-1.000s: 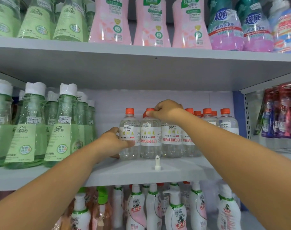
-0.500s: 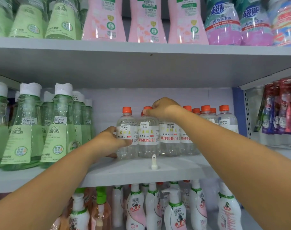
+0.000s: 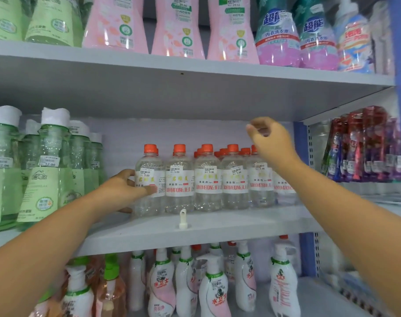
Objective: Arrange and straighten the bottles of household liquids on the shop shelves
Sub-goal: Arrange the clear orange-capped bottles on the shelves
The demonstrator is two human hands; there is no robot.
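Left hand (image 3: 124, 188) grips the leftmost clear bottle (image 3: 149, 181) in the front row: thumb across the label front, fingers wrapped behind, one fingertip showing under the bottle's left side near the shelf. Bottle stands upright on the middle shelf (image 3: 217, 225).

Right hand (image 3: 271, 143) is in the air above the right end of the row, holding nothing. Fingers loosely curled and pointing left, blurred, so exact finger pose is unclear. It overlaps the caps of the rightmost bottles in view; contact can't be confirmed.

Clear bottles (image 3: 217, 179): orange caps, white labels with red lettering, price stickers reading 5.00. Front row sits side by side, touching or nearly so, all upright, labels roughly forward. More orange caps visible behind, so at least a second row.

Small white plastic hook (image 3: 183, 218) stands on the shelf's front part, just ahead of the second bottle from the left.

Left on the same shelf: tall green bottles (image 3: 46, 170) with white caps, one sticker 12.00, apart from the clear row with a gap where the left arm passes.

Upper shelf (image 3: 195, 88): green bottles, pink bottles (image 3: 179, 28), teal-and-purple bottles (image 3: 279, 40), left to right.

Lower shelf: white pump bottles (image 3: 214, 289) with pink labels.

Right bay: red and purple pouches (image 3: 364, 147).
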